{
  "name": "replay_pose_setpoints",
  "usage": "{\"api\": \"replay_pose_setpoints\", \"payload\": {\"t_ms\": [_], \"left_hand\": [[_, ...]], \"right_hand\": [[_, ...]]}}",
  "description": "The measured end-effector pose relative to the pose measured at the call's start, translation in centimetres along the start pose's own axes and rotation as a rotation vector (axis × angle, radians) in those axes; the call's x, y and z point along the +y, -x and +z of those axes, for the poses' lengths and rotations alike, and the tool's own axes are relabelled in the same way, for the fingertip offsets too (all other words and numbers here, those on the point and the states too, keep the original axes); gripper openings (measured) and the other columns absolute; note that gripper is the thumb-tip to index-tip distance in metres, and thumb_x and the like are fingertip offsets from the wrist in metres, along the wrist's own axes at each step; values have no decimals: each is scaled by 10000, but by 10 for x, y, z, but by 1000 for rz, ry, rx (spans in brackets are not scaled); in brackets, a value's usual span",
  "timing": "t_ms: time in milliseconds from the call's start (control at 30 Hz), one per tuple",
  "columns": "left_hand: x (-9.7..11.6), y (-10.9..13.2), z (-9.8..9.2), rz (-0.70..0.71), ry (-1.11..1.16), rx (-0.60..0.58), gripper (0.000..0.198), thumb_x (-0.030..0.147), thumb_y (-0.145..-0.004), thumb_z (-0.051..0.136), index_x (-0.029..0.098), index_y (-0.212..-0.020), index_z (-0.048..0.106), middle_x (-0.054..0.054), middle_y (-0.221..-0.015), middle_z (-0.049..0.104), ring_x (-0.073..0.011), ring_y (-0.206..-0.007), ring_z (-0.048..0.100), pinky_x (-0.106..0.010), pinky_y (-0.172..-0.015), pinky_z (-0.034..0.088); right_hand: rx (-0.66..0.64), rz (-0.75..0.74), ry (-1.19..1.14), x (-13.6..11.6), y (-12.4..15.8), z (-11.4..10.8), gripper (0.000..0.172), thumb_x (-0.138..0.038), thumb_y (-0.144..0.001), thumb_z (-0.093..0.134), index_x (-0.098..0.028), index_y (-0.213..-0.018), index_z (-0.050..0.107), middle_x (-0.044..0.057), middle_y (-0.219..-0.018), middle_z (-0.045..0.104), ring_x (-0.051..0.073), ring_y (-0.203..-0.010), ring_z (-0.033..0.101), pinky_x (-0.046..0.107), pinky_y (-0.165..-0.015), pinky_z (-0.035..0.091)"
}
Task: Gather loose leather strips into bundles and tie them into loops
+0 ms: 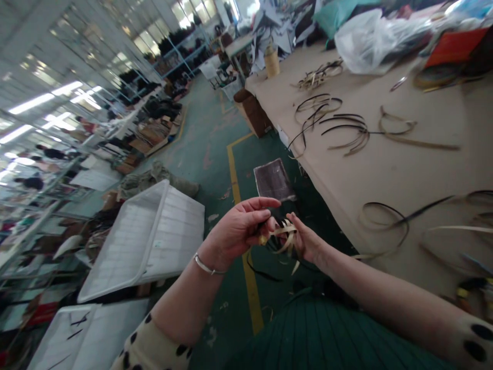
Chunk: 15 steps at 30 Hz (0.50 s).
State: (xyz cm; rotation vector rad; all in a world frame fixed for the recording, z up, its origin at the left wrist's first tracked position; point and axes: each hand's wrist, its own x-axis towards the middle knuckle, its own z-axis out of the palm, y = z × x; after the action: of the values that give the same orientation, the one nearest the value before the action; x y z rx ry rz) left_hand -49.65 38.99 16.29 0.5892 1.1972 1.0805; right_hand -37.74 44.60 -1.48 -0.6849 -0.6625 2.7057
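Observation:
In front of my body, over the green floor, both my hands meet at a bunch of thin beige and black strips (288, 237). My right hand (304, 237) is closed around the bunch, with strip ends curling out between the fingers. My left hand (246, 226) pinches at the near side of the same strips, thumb and fingers together; the exact piece between its fingertips is blurred. A dark strip end (264, 272) dangles below the hands. More loose strips (354, 131) lie curled on the brown-covered table (342, 190) to my right.
White plastic bins (175, 231) stand on the floor at left. A brown box (252, 113) sits beside the table's far corner. On the table are a tape roll (271, 60), a clear plastic bag (365, 41) and a strip pile (318, 76). A dark flat panel (274, 180) lies below.

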Motion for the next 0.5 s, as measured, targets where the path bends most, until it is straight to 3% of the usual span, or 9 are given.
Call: {"api": "replay_pose_setpoints", "payload": {"t_ms": [100,200,333,500], "left_hand": [[-4,-1,10,-21,-11,-23,238,188,-775,669,129,-1003,632,-31,-643,609,-87,-477,538,-100,-351,320],[-2,-1,12,3,-38,-15,224,190,-781,660,140,-998,633,-31,-643,613,-85,-470,530,-98,-346,300],[2,6,11,60,-72,40,194,191,-789,656,171,-981,633,-20,-623,604,-91,-463,527,-98,-334,261],[4,27,9,150,-52,158,174,225,-766,687,193,-933,650,-5,-548,564,-96,-458,506,-105,-353,283]], "right_hand": [[-51,16,-76,-9,10,8,444,-563,-856,495,-180,-1078,529,47,-798,659,163,-628,622,298,-587,519],[-32,23,-48,-25,24,11,437,-411,-824,600,-238,-1200,459,10,-809,656,134,-574,610,257,-525,510],[106,-87,40,-50,36,-1,612,-151,-731,664,-271,-1274,411,-41,-725,616,76,-441,525,179,-410,445],[341,-295,-50,-99,44,-31,575,-56,-728,591,-274,-1233,421,-41,-718,618,140,-625,654,262,-544,551]]}}
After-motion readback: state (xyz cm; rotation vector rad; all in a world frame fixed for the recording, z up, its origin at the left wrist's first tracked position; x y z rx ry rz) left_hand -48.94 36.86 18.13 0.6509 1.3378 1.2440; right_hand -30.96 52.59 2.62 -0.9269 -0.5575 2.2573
